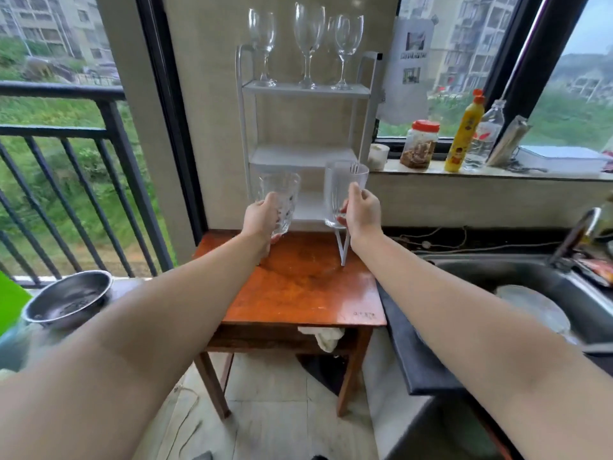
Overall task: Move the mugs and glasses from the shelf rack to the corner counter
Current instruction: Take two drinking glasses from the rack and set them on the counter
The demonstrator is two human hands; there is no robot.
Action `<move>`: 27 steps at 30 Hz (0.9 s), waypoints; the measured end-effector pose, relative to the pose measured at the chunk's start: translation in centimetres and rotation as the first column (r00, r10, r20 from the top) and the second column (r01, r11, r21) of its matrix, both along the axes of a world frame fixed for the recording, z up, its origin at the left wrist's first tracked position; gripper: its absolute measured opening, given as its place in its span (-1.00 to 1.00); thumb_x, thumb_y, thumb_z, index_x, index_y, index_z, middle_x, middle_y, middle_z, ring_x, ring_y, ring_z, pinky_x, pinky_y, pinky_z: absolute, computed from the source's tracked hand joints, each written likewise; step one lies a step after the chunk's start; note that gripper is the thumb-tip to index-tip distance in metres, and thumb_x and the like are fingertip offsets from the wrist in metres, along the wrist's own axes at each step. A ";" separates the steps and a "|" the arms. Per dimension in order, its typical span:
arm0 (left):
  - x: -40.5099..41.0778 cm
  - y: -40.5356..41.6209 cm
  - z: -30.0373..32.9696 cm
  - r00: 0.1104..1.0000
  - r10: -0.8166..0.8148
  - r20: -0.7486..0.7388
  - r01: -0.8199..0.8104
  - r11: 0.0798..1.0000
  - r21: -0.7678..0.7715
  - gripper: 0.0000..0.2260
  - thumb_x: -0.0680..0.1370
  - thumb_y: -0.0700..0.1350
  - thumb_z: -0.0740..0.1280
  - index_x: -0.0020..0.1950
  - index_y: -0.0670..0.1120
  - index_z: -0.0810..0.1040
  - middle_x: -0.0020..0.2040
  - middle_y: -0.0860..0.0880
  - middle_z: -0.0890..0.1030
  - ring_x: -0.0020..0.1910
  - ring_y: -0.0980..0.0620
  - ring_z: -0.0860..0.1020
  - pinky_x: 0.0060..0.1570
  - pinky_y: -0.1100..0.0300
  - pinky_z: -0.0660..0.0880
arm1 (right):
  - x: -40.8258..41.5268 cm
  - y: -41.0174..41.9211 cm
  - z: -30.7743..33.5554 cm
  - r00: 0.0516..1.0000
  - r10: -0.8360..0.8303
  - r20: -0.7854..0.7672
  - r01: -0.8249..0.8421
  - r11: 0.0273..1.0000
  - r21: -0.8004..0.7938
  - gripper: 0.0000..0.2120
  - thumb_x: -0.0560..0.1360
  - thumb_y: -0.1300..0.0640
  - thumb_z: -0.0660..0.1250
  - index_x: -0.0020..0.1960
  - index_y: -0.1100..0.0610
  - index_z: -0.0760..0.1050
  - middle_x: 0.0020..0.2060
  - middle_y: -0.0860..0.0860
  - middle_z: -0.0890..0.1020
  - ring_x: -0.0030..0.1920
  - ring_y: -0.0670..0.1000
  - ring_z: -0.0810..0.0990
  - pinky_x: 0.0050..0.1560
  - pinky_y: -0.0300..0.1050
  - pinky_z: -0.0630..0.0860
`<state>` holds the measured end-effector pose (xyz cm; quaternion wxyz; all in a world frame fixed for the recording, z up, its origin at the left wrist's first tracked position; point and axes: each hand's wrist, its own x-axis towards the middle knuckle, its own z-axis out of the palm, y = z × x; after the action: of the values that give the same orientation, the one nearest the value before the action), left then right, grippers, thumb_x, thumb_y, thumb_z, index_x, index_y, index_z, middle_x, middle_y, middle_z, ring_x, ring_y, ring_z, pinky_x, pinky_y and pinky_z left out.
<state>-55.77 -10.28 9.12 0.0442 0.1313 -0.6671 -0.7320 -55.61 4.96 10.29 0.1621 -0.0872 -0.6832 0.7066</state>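
Note:
A white three-tier shelf rack (355, 127) stands at the back of a small wooden table (298, 293). Three wine glasses (309, 44) stand upright on its top tier; the middle tier is bare. My left hand (260, 219) grips a patterned clear tumbler (283, 197) in front of the rack's lowest tier. My right hand (361, 212) holds a plain tall clear glass (341, 187) beside the rack's right leg. Both glasses are upright and lifted off the table.
A dark counter with a sink (530, 293) lies to the right, a plate inside it. The windowsill (481, 172) holds a jar, a yellow bottle and a water bottle. A steel pan (69, 298) sits at the left by the balcony railing.

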 end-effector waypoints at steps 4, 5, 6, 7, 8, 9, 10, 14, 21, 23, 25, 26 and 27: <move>3.3 2.4 -3.7 0.993 -0.057 0.106 0.053 0.998 0.042 -0.73 0.57 0.05 0.20 -0.25 -0.06 0.47 -0.40 0.02 0.43 -0.37 0.04 0.41 -0.17 0.15 0.44 | 4.6 2.2 -3.2 0.996 -0.069 0.060 0.069 0.998 -0.003 -0.65 0.59 0.13 0.10 -0.38 0.13 0.26 -0.49 0.03 0.33 -0.48 -0.04 0.32 -0.49 -0.28 0.33; 3.9 3.1 -4.5 0.990 -0.072 0.125 0.067 0.997 0.047 -0.73 0.58 0.03 0.19 -0.23 -0.07 0.48 -0.36 0.01 0.46 -0.34 0.04 0.43 -0.15 0.14 0.44 | 5.5 2.7 -4.0 0.994 -0.080 0.078 0.082 0.997 -0.016 -0.64 0.59 0.14 0.10 -0.38 0.13 0.26 -0.49 0.03 0.33 -0.48 -0.04 0.32 -0.50 -0.30 0.33; 4.6 4.2 -5.3 0.984 -0.096 0.150 0.090 0.995 0.043 -0.75 0.59 0.00 0.17 -0.21 -0.07 0.48 -0.34 0.00 0.46 -0.32 0.05 0.43 -0.14 0.14 0.44 | 6.6 3.6 -4.9 0.990 -0.101 0.102 0.105 0.993 -0.043 -0.64 0.60 0.14 0.10 -0.38 0.14 0.26 -0.50 0.03 0.33 -0.49 -0.03 0.32 -0.48 -0.27 0.34; 5.3 5.2 -5.8 0.979 -0.109 0.174 0.103 0.994 0.041 -0.77 0.60 -0.03 0.15 -0.17 -0.09 0.48 -0.33 0.00 0.45 -0.32 0.06 0.42 -0.19 0.17 0.43 | 7.4 4.4 -5.8 0.986 -0.113 0.125 0.123 0.990 -0.073 -0.64 0.60 0.15 0.10 -0.37 0.14 0.27 -0.51 0.03 0.32 -0.49 -0.03 0.32 -0.44 -0.21 0.34; 5.9 6.1 -6.4 0.973 -0.120 0.195 0.114 0.993 0.041 -0.80 0.59 -0.04 0.14 -0.12 -0.10 0.47 -0.33 0.00 0.43 -0.33 0.06 0.40 -0.24 0.19 0.42 | 8.3 5.1 -6.6 0.979 -0.132 0.154 0.147 0.985 -0.095 -0.65 0.59 0.15 0.11 -0.37 0.13 0.27 -0.51 0.03 0.32 -0.49 -0.02 0.32 -0.42 -0.17 0.34; 6.6 7.5 -7.0 0.964 -0.144 0.222 0.139 0.990 0.039 -0.82 0.59 -0.05 0.14 -0.10 -0.11 0.46 -0.34 0.00 0.42 -0.34 0.07 0.38 -0.28 0.19 0.40 | 9.4 6.4 -7.6 0.968 -0.164 0.189 0.187 0.976 -0.112 -0.66 0.59 0.15 0.11 -0.37 0.13 0.26 -0.51 0.03 0.32 -0.48 -0.02 0.32 -0.41 -0.15 0.33; 7.0 8.2 -7.4 0.957 -0.161 0.240 0.156 0.987 0.040 -0.83 0.58 -0.05 0.14 -0.10 -0.10 0.45 -0.34 0.00 0.41 -0.34 0.06 0.38 -0.29 0.19 0.39 | 10.2 7.2 -8.4 0.957 -0.186 0.221 0.216 0.969 -0.120 -0.66 0.58 0.15 0.11 -0.37 0.13 0.26 -0.51 0.03 0.32 -0.48 -0.02 0.33 -0.41 -0.15 0.34; 9.0 13.6 -9.7 0.923 -0.274 0.270 0.278 0.960 0.027 -0.80 0.55 -0.05 0.14 -0.26 -0.07 0.38 -0.41 0.00 0.36 -0.44 0.05 0.30 -0.34 0.23 0.31 | 14.8 12.2 -11.5 0.894 -0.332 0.301 0.377 0.920 -0.103 -0.65 0.58 0.12 0.11 -0.38 0.13 0.29 -0.50 0.03 0.35 -0.47 -0.02 0.35 -0.35 -0.14 0.36; 16.0 27.1 -13.1 0.768 -0.525 0.366 0.545 0.837 0.057 -0.76 0.57 0.05 0.21 -0.11 -0.12 0.47 -0.32 -0.04 0.45 -0.37 0.01 0.43 -0.35 0.22 0.40 | 26.1 23.5 -15.1 0.757 -0.493 0.428 0.578 0.811 -0.089 -0.65 0.58 0.12 0.11 -0.37 0.15 0.32 -0.47 0.04 0.35 -0.43 -0.02 0.35 -0.33 -0.15 0.38; 19.1 31.8 -14.0 0.695 -0.602 0.394 0.637 0.769 0.052 -0.72 0.59 0.05 0.19 -0.21 -0.10 0.45 -0.31 -0.05 0.42 -0.35 0.01 0.39 -0.31 0.20 0.36 | 30.2 27.3 -15.9 0.712 -0.540 0.449 0.636 0.767 -0.086 -0.66 0.59 0.12 0.10 -0.36 0.14 0.32 -0.46 0.04 0.33 -0.43 -0.01 0.33 -0.35 -0.15 0.39; 22.6 36.3 -14.8 0.628 -0.665 0.405 0.710 0.702 0.052 -0.71 0.60 0.00 0.18 -0.27 -0.10 0.42 -0.36 -0.06 0.38 -0.40 0.02 0.36 -0.33 0.21 0.32 | 34.3 31.0 -16.8 0.654 -0.589 0.475 0.690 0.721 -0.057 -0.65 0.59 0.12 0.10 -0.36 0.14 0.31 -0.47 0.04 0.34 -0.45 -0.02 0.34 -0.34 -0.14 0.41; 24.3 38.3 -15.0 0.598 -0.684 0.417 0.739 0.673 0.044 -0.72 0.60 -0.02 0.19 -0.26 -0.11 0.43 -0.37 -0.06 0.39 -0.40 0.01 0.37 -0.33 0.21 0.34 | 36.3 32.6 -17.2 0.626 -0.609 0.487 0.713 0.700 -0.041 -0.66 0.59 0.12 0.10 -0.36 0.14 0.31 -0.46 0.04 0.35 -0.45 -0.02 0.34 -0.33 -0.14 0.42; 25.9 39.9 -15.1 0.573 -0.700 0.427 0.763 0.646 0.035 -0.73 0.60 -0.03 0.19 -0.24 -0.13 0.44 -0.36 -0.06 0.40 -0.40 0.01 0.40 -0.34 0.21 0.36 | 38.1 34.0 -17.5 0.600 -0.625 0.499 0.734 0.678 -0.032 -0.67 0.59 0.12 0.09 -0.35 0.14 0.30 -0.46 0.04 0.35 -0.45 -0.02 0.34 -0.34 -0.16 0.41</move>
<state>-29.86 29.66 -6.02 -0.3909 -0.0129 -0.7090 -0.5867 -17.55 38.99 -7.24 0.2468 -0.5214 -0.5263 0.6247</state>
